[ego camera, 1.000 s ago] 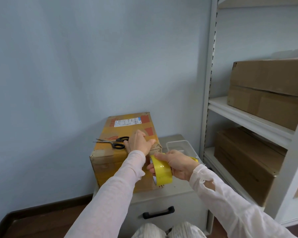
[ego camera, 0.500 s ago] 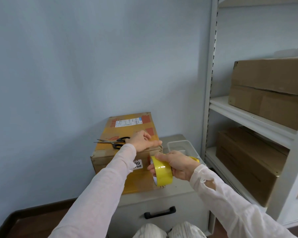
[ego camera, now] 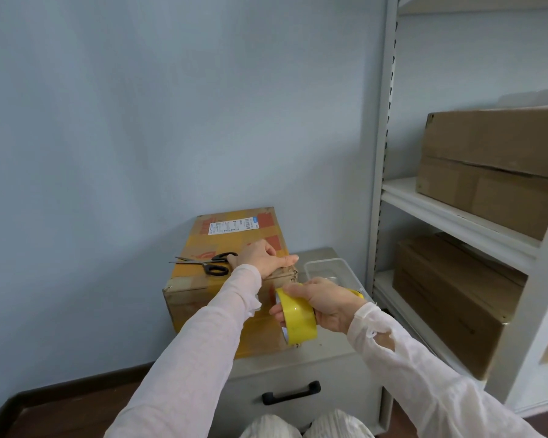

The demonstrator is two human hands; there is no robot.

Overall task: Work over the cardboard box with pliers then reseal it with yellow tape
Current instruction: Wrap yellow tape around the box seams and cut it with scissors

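My right grip (ego camera: 325, 303) is curled round the yellow tape roll (ego camera: 298, 316), just off the front right corner of the cardboard box (ego camera: 234, 230), which sits on the cabinet's (ego camera: 323, 352) left side. My left grip (ego camera: 261, 259) presses the box's top front edge; whether it pinches anything I cannot tell.

The left sleeve (ego camera: 203, 336) was long, thin and pale pink, its cuff bunched just behind the left hand (ego camera: 263, 257). The right sleeve (ego camera: 424, 374) looked whiter and slightly sheer, with a frilled cuff just behind the right hand (ego camera: 326, 303) and a small opening in the cloth farther back. Well back from both hands, pale striped trousers (ego camera: 304, 425) covered the knees.
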